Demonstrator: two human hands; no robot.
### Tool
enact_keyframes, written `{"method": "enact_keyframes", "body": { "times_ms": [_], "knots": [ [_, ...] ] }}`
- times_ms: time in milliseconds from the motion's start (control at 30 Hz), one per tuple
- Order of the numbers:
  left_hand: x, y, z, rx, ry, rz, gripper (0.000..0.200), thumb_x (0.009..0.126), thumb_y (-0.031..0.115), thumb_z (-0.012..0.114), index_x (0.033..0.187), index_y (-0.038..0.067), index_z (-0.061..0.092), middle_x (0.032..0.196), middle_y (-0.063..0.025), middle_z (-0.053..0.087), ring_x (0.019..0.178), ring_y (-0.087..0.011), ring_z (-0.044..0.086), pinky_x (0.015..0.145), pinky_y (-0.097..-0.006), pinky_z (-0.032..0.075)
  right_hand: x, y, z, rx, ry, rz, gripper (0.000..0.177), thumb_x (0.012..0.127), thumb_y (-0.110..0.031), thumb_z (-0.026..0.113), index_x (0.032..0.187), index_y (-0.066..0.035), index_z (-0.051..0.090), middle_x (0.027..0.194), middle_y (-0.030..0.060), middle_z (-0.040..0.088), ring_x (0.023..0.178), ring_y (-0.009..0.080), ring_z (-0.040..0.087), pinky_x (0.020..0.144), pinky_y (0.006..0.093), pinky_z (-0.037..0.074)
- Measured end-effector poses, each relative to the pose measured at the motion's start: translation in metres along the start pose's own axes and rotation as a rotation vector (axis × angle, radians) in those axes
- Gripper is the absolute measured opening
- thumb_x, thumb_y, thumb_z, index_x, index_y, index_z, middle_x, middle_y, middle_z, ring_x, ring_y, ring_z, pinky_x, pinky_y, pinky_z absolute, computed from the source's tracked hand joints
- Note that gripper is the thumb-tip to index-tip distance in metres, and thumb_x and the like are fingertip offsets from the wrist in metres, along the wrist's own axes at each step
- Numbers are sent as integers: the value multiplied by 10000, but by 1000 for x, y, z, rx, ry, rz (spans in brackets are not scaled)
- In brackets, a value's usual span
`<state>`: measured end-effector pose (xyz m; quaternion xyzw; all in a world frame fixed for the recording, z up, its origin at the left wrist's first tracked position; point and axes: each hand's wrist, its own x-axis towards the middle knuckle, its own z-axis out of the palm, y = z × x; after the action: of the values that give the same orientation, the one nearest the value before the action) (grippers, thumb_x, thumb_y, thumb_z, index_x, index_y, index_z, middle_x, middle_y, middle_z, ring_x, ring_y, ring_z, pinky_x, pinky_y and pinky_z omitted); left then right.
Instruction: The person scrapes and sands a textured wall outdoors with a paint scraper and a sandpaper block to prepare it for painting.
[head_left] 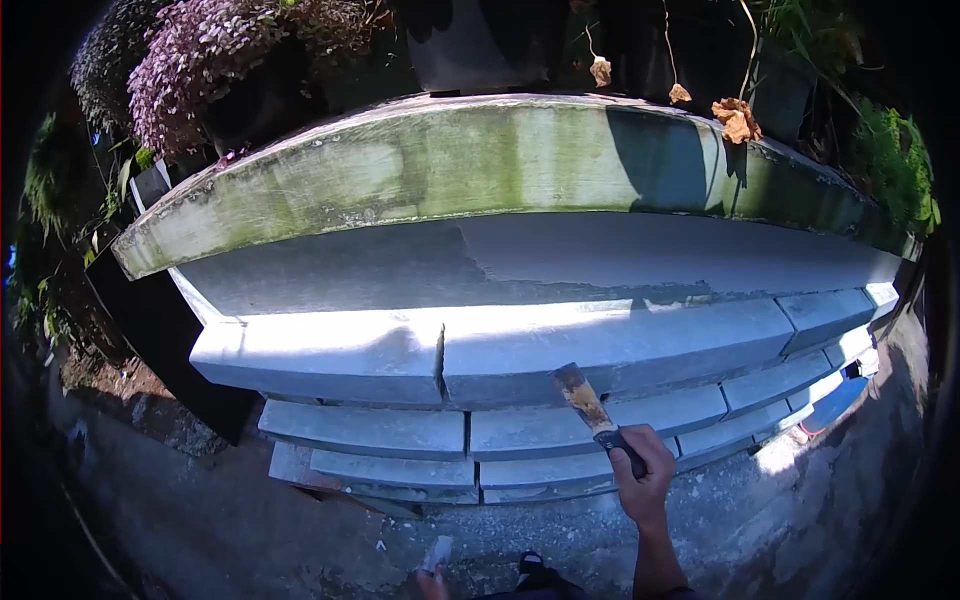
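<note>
My right hand is wrapped round the dark handle of a scraper, whose stained flat blade points up and left, in front of the pale concrete blocks. Low in the view, my left hand holds a small whitish object that I cannot make out clearly. Ahead of both hands is a long pale block with a gap at its left end. Above it, the wall is partly coated smooth and light, and partly rough grey.
A green-stained ledge juts out above the wall. Potted plants and dried leaves are along the top. More blocks are stacked in rows below, over rough concrete ground. A blue object lies at the right.
</note>
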<state>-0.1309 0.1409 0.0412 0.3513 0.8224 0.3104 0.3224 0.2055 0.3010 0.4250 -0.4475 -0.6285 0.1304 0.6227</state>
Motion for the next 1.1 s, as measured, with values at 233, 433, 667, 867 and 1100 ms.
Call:
{"method": "enact_keyframes", "body": {
  "times_ms": [233,433,667,867,1100],
  "knots": [
    [0,67,-15,-22,-86,-122,488,1008,268,480,1383,-45,496,1343,-255,574,1252,-358,539,1034,-467,413,119,-46,-4,-288,-73,-323,288,759,-14,810,1041,8,754,877,125,730,745,186,721,661,288,561],
    [39,43,-27,-133,8,-20,508,1009,281,480,1395,-48,481,1371,-255,550,1283,-366,511,1057,-463,393,155,-48,67,-259,-154,-365,233,762,-62,819,987,-22,773,875,134,756,741,210,744,651,292,575],
    [80,27,-79,-220,172,24,531,1010,297,479,1410,-53,464,1404,-255,523,1319,-375,478,1083,-459,370,156,-72,51,-380,-10,-287,238,739,-75,838,962,-16,778,866,141,761,757,226,753,694,286,578],
    [89,17,-111,-258,240,42,554,1011,310,477,1424,-58,445,1436,-255,494,1349,-380,448,1106,-452,349,146,-79,39,-377,-42,-260,224,756,-114,840,947,-16,774,862,139,760,759,231,752,693,294,579],
    [81,-6,-88,-183,253,-144,594,1017,327,467,1449,-74,399,1493,-254,429,1385,-371,400,1136,-428,315,140,-69,62,-366,-80,-223,242,740,-90,855,952,-8,770,866,135,759,769,212,750,693,292,579]
  ]
}}
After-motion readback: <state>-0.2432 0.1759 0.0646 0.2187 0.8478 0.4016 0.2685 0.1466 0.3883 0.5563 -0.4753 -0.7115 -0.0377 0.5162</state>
